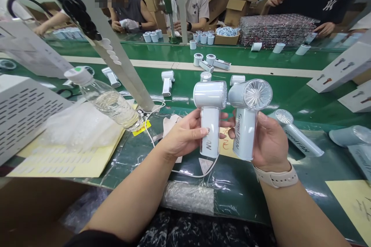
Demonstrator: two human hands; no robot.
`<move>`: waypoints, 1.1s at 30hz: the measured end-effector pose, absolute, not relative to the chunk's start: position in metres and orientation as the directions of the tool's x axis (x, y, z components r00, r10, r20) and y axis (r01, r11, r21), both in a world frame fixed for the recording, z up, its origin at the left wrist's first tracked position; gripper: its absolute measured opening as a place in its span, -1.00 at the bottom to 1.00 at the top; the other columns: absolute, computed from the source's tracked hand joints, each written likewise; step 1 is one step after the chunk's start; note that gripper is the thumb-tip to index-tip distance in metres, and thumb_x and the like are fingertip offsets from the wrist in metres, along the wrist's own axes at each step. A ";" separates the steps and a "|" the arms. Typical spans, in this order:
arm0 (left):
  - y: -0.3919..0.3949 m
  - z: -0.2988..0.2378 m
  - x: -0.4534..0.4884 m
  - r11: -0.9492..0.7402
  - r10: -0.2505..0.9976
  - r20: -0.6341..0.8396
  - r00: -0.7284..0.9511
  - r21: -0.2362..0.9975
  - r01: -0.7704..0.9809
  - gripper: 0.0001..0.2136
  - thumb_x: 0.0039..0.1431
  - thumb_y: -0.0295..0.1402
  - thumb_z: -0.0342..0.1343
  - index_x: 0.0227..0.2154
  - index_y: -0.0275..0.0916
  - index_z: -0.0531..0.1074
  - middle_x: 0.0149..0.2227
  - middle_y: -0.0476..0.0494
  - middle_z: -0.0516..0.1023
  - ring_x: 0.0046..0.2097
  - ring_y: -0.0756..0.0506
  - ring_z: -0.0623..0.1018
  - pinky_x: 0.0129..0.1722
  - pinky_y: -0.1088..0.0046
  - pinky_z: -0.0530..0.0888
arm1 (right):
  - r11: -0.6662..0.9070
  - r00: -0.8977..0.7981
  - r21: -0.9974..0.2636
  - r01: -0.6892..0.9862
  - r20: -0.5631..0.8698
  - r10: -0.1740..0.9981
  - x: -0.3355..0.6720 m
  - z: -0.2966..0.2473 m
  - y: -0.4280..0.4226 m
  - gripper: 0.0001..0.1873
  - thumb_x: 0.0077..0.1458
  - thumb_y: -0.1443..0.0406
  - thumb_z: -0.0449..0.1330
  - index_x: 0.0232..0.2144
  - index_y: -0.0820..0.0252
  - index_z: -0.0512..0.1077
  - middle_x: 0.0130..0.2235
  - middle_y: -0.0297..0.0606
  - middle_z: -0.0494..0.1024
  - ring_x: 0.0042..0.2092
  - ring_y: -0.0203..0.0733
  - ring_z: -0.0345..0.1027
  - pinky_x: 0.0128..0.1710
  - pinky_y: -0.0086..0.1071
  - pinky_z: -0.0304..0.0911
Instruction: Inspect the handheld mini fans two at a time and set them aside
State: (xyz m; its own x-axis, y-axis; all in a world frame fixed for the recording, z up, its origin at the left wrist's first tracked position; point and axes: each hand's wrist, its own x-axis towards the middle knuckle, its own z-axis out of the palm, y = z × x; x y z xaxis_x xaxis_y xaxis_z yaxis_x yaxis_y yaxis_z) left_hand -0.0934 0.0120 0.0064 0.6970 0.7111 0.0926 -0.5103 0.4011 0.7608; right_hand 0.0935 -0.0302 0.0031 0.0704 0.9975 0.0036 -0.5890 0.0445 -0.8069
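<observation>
Here, mid-frame: left hand (188, 133) grips pale fan (210, 117), long axis upright, head pointing right; right hand (272, 141), right of centre, grips second fan (245, 127) (near-vertical), head toward camera.

Left of the bottle (111, 102), a box (24, 114) is set; right of it, two fans (210, 96) are held; behind and right, another fan (167, 86) is laid.

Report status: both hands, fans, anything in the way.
Left hand holds one fan; right hand holds another fan. Both heads uppermost. White cable on table nearby.
</observation>
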 end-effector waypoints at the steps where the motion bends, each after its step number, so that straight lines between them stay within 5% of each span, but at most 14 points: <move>1: 0.012 0.007 -0.095 0.399 0.703 0.106 0.703 0.760 -0.514 -0.56 0.07 -0.50 0.33 0.03 -0.19 0.44 0.05 -0.19 0.58 0.09 -0.22 0.57 0.03 0.23 0.56 | 0.056 0.089 -0.800 -0.597 0.004 0.996 0.095 0.003 -0.030 -0.74 0.02 0.07 0.30 -0.32 0.09 0.54 -0.39 -0.28 0.56 -0.37 -0.11 0.47 -0.40 -0.25 0.48; 7: 0.014 0.005 -0.099 0.381 0.662 0.141 0.736 0.783 -0.492 -0.40 0.03 -0.59 0.29 0.17 -0.19 0.37 0.23 -0.27 0.44 0.29 -0.30 0.39 0.24 0.12 0.44 | 0.130 0.196 -0.794 -0.594 0.014 0.981 0.092 0.003 -0.027 -0.77 0.17 0.11 0.19 -0.19 0.01 0.55 -0.23 -0.26 0.64 -0.20 -0.02 0.55 -0.16 -0.05 0.51; 19: 0.019 0.007 -0.100 0.342 0.647 0.111 0.755 0.842 -0.417 -0.32 -0.01 -0.36 0.42 0.20 -0.15 0.34 0.27 -0.35 0.39 0.18 -0.31 0.52 0.19 0.12 0.46 | 0.108 0.227 -0.826 -0.553 -0.025 0.974 0.093 0.002 -0.025 -0.76 0.16 0.18 0.24 -0.09 -0.03 0.49 -0.30 -0.30 0.65 -0.30 -0.10 0.56 -0.32 -0.18 0.54; 33: 0.023 0.002 -0.101 0.307 0.668 0.072 0.741 0.880 -0.362 -0.34 -0.03 -0.34 0.41 0.18 -0.19 0.38 0.10 -0.34 0.54 0.08 -0.28 0.58 0.06 0.20 0.51 | 0.111 0.234 -0.852 -0.512 -0.014 0.972 0.089 -0.003 -0.023 -0.78 0.18 0.15 0.19 -0.14 0.02 0.50 -0.30 -0.30 0.65 -0.31 -0.09 0.55 -0.32 -0.19 0.50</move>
